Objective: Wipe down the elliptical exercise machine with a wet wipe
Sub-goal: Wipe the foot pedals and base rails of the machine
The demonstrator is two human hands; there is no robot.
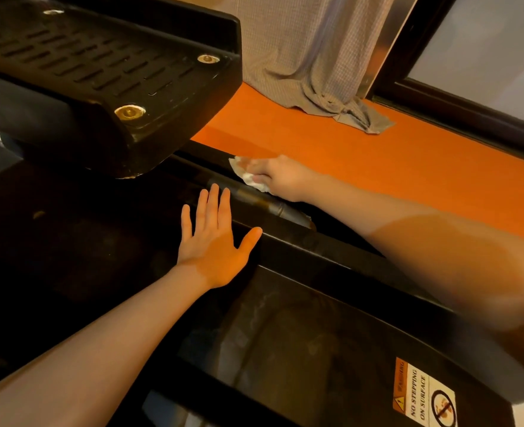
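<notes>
White and crumpled, the wet wipe (pixel 248 174) is bunched inside the right hand (pixel 280 177), whose fingers curl around it as the grip, pressing it onto a dark rail (pixel 264 201) of the elliptical machine (pixel 316 328) near the centre of the view. The wipe pokes out of the fist toward ten o'clock. The left hand (pixel 214 241) lies flat with fingers straight and spread, at about seven o'clock from the wipe, bracing on the black housing. A ridged foot pedal (pixel 106 72) looms at eleven o'clock, orange floor (pixel 378 167) at two o'clock. To wipe well, long overlapping strokes along the rail with steady pressure seem best, refolding the wipe to a clean face once soiled.
</notes>
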